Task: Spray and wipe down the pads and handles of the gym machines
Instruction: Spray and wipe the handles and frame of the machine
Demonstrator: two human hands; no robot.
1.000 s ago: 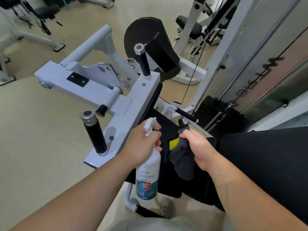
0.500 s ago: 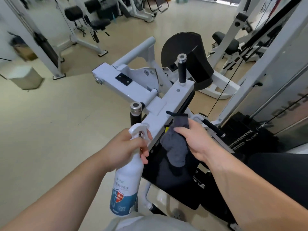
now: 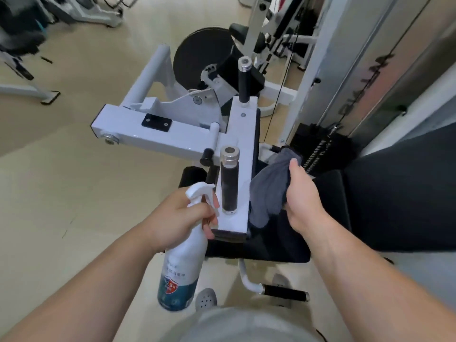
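1 spray bottle (image 3: 182, 262) gripped by left hand (image 3: 177, 218), 1 grey cloth (image 3: 267, 191) bunched in right hand (image 3: 302, 198), 2 upright handles (image 3: 243, 82), cloth now moved to near handle's (image 3: 229, 186) 3 o'clock

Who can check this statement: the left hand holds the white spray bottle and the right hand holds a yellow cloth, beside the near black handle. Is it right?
Not quite. The head view shows the cloth is grey, not yellow. The rest stands: the left hand holds the white spray bottle and the right hand holds the cloth, beside the near black handle.
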